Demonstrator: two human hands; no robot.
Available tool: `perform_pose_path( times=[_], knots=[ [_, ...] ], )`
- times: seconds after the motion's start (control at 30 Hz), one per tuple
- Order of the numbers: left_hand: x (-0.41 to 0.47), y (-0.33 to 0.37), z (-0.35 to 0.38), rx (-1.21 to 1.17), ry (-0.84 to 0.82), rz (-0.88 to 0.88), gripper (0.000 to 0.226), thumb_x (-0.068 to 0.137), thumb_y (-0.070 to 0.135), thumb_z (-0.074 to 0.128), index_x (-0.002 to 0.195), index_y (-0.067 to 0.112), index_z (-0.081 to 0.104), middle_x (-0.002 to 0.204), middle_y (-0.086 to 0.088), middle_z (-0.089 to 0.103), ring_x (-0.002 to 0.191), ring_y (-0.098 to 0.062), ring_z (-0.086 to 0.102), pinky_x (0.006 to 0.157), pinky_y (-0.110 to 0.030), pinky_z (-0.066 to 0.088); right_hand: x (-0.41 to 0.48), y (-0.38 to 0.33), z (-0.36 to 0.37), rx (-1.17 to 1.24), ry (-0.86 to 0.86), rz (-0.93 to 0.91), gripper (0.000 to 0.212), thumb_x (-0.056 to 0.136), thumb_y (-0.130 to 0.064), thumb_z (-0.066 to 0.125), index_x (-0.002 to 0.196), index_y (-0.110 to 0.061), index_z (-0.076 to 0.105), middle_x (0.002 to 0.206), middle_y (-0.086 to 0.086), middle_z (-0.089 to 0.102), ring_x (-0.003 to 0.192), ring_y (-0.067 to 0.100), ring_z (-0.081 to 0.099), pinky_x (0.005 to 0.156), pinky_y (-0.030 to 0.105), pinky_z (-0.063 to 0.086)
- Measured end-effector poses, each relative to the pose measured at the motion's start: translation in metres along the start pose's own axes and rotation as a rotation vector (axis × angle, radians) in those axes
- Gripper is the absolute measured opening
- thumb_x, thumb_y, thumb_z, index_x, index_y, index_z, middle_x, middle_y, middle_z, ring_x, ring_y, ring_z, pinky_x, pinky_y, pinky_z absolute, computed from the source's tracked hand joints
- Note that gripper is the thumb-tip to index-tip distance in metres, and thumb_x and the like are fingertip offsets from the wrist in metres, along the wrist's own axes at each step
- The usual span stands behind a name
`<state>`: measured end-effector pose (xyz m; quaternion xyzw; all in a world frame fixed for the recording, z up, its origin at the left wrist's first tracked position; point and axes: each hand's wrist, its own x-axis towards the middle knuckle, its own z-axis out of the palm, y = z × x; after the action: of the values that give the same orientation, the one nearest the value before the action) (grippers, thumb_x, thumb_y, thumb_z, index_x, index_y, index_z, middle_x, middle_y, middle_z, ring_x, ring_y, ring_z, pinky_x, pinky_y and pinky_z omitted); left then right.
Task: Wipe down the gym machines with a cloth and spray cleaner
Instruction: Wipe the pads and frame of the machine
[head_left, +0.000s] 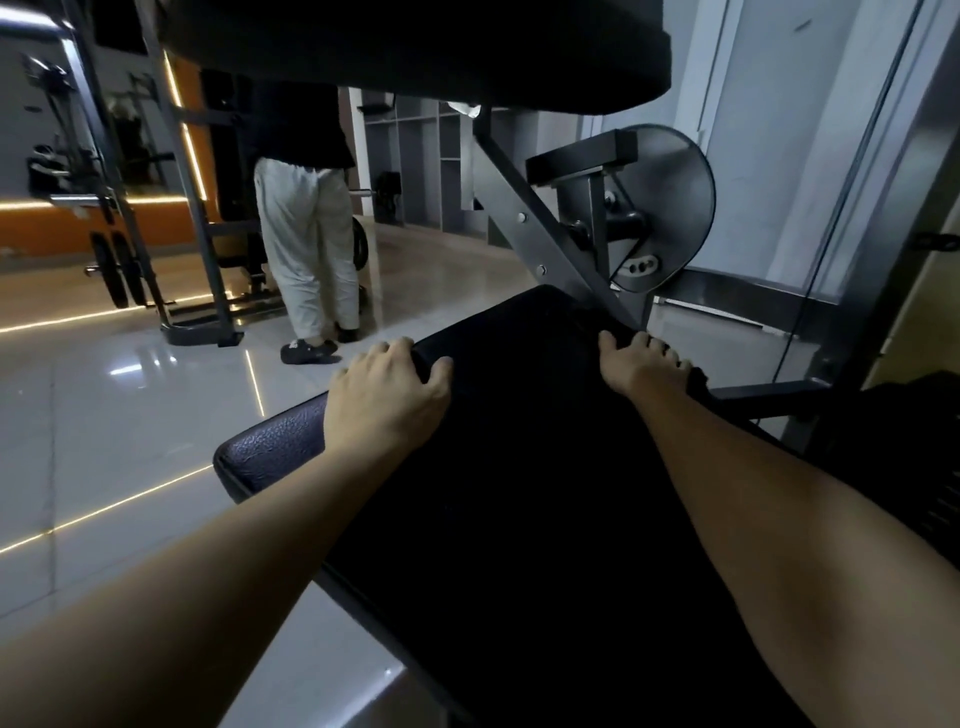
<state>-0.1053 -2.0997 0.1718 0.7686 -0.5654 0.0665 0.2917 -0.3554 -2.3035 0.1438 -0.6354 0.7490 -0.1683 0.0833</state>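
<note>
A large black cloth (519, 467) lies spread over the padded seat (270, 447) of a gym machine, covering most of it; only the seat's dark leather left edge shows. My left hand (384, 395) grips the cloth's far left corner, fingers curled over its edge. At the far right corner my right hand (644, 364) holds the cloth with fingers bent down over the seat's far edge. Both forearms stretch forward along the seat. No spray bottle is in view.
A second black pad (415, 41) hangs overhead. The grey frame bar (519, 213) and a round cam disc (670, 208) rise just beyond the seat. A person in white trousers (306, 249) stands on the glossy tiles by a plate rack (119, 270). Glass panels stand at the right.
</note>
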Motion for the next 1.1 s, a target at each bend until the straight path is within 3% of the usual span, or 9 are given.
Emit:
perform_pose_path(
  times=[0.1,0.27,0.43,0.53,0.73,0.93,1.1],
  knots=[
    [0.001,0.001,0.001,0.035,-0.032,-0.002,0.056,0.094,0.066,0.036,0.111,0.017,0.057,0.114,-0.009,0.061,0.111,-0.031,0.056,0.096,-0.047,0.04,-0.031,-0.007,0.004,0.0,-0.011,-0.011,0.078,0.101,-0.058,0.017,0.159,-0.006,0.014,0.166,0.014,0.015,0.151,0.036,0.012,0.122,0.052,0.009],
    [-0.002,0.001,-0.003,-0.011,-0.066,-0.008,0.056,0.095,0.066,0.033,0.11,0.018,0.057,0.118,-0.012,0.062,0.112,-0.033,0.055,0.095,-0.047,0.038,-0.14,-0.012,0.009,-0.002,-0.049,-0.286,0.068,0.106,-0.05,0.023,0.158,-0.006,0.02,0.167,0.015,0.013,0.153,0.034,0.009,0.122,0.05,0.01],
    [-0.013,0.007,-0.01,-0.06,-0.05,-0.006,0.057,0.099,0.063,0.034,0.122,0.016,0.057,0.132,-0.015,0.059,0.126,-0.035,0.049,0.103,-0.048,0.035,-0.266,-0.013,0.01,0.002,-0.09,-0.572,0.07,0.103,-0.054,0.023,0.16,-0.013,0.015,0.169,0.009,0.001,0.155,0.025,-0.006,0.125,0.046,-0.003],
    [-0.018,0.005,-0.012,-0.073,-0.046,0.03,0.058,0.101,0.061,0.035,0.131,0.016,0.056,0.138,-0.014,0.056,0.131,-0.034,0.046,0.106,-0.048,0.033,-0.288,0.003,0.007,-0.033,-0.113,-0.659,0.075,0.099,-0.064,0.022,0.16,-0.021,0.013,0.169,0.0,-0.006,0.155,0.023,-0.006,0.125,0.044,-0.003],
    [-0.013,0.0,-0.005,-0.008,-0.019,0.089,0.055,0.099,0.06,0.037,0.123,0.016,0.058,0.127,-0.015,0.06,0.121,-0.035,0.051,0.101,-0.047,0.037,-0.185,0.039,-0.007,0.009,-0.156,-0.436,0.083,0.092,-0.08,0.015,0.16,-0.035,0.001,0.169,-0.01,-0.003,0.155,0.024,0.004,0.121,0.05,0.007],
    [-0.007,-0.001,-0.001,0.026,-0.008,0.069,0.052,0.097,0.062,0.043,0.117,0.018,0.061,0.122,-0.013,0.059,0.116,-0.036,0.053,0.099,-0.047,0.04,-0.082,0.073,-0.012,0.056,-0.088,-0.194,0.083,0.095,-0.075,0.015,0.161,-0.025,0.009,0.169,-0.001,0.004,0.154,0.027,0.011,0.121,0.05,0.008],
    [-0.007,-0.002,0.001,0.024,0.017,0.075,0.054,0.094,0.065,0.044,0.116,0.02,0.062,0.121,-0.01,0.06,0.115,-0.033,0.054,0.097,-0.046,0.039,-0.045,0.088,-0.01,0.067,-0.044,0.174,0.09,0.094,-0.074,0.013,0.157,-0.01,0.022,0.162,0.019,0.025,0.149,0.038,0.022,0.121,0.054,0.013]
  ],
)
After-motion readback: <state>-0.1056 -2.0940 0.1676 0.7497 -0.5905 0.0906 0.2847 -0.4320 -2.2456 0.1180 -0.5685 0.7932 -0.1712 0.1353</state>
